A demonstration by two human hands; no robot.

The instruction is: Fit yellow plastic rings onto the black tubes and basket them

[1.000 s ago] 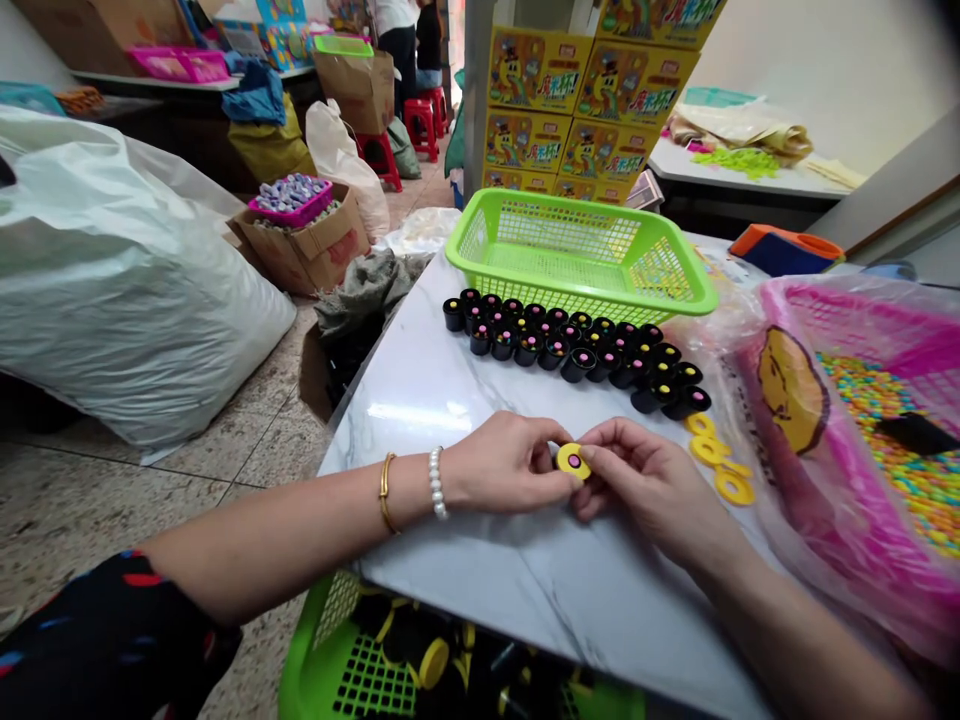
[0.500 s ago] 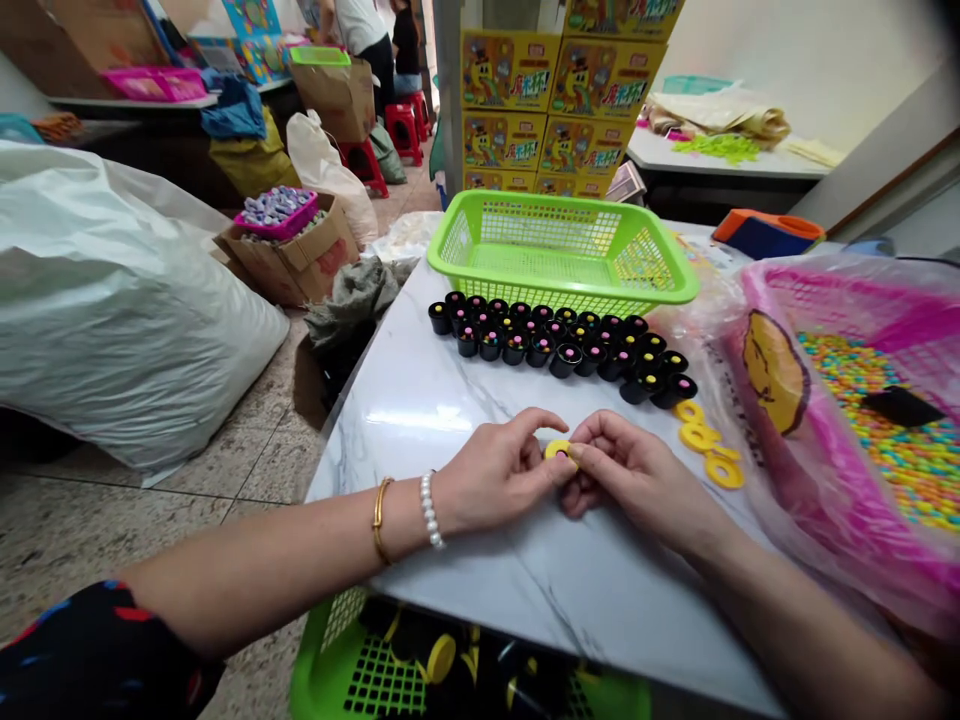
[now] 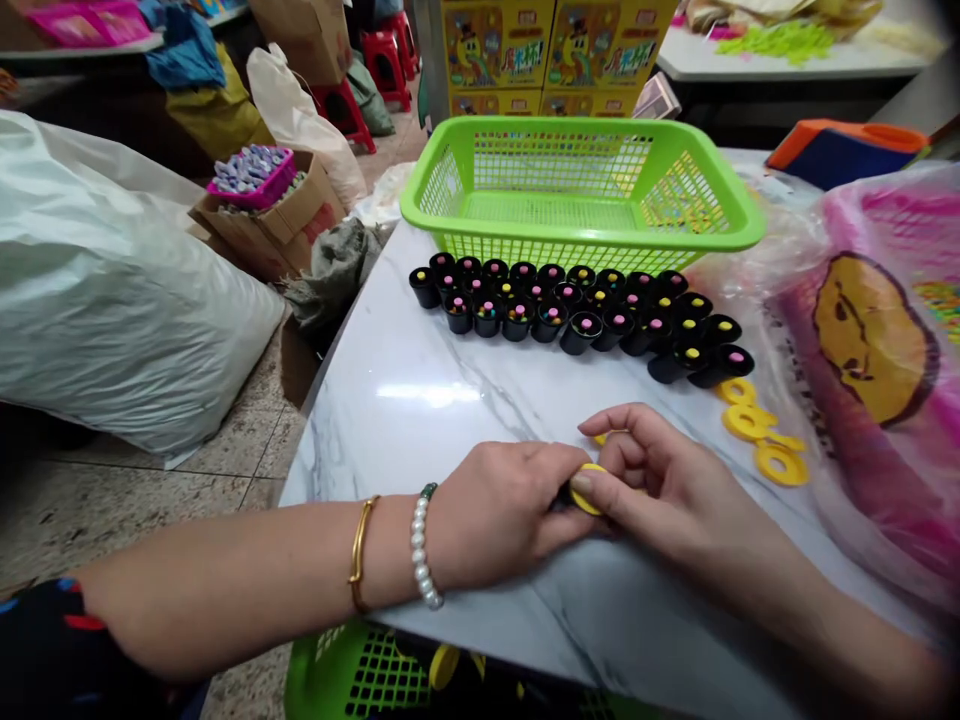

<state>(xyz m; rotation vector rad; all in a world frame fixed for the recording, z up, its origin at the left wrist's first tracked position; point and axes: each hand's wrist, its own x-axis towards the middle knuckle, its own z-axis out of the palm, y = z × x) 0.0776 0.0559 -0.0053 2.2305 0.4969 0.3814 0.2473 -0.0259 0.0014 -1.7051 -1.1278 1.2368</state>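
– What do our hands have at the moment?
– A yellow lid (image 3: 587, 490), pinched tight. Our right hand (image 3: 660, 490) presses its thumb on the face, and our left hand (image 3: 510, 510) is curled closed about the other side.
– Is there a cup behind it?
– We see a little black between our left fingers, perhaps a cup, but the hand hides too much to be sure. Another bit of yellow (image 3: 601, 438) peeps out by our right fingers.
– Where does that put the lid?
– Above the table (image 3: 360, 430), toward its near edge, well apart from the black cups (image 3: 581, 332).
– And those?
– In uneven rows toward the far edge, pink or yellow candies showing in their tops, just in front of a green basket (image 3: 585, 238).
– To our right?
– A few yellow rings (image 3: 781, 462) lie together beside the last cups, and along the right edge stands a pink basket (image 3: 915, 215) in clear plastic.
– Below?
– A second basket (image 3: 306, 680), also green, under the near edge.
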